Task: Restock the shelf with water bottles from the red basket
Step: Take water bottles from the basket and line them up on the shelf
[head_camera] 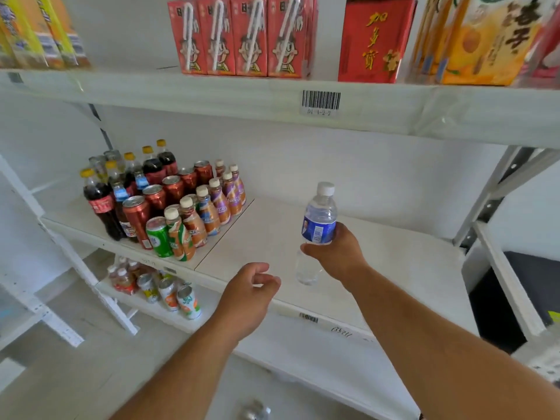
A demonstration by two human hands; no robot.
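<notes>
Right hand (pixel 335 256) has a water bottle (pixel 318 228) wrapped at mid-body, fingers curled round just under the blue label, bottle upright and carried above the bare right half of the middle shelf (pixel 394 268), closer to its front edge than the back wall. Left hand (pixel 248 291) hangs near the front edge, fingers loosely curled, holding nothing. That bottle looks full and capped: moderate weight, thin clear plastic that should give under a hard squeeze, smooth and maybe slick, so I'd judge the waist grip sensible, with the flat base free to set down. On the shelf's left half stand cola bottles (pixel 100 204), red cans (pixel 138 216), a green can (pixel 159 237) and small white-capped drink bottles (pixel 209 207), packed in rows. The top shelf carries red drink cartons (pixel 242 37) and boxes. The lower shelf holds more cans (pixel 178 298). The red basket isn't in view; something bottle-like shows blurred at the bottom edge, can't tell what.
</notes>
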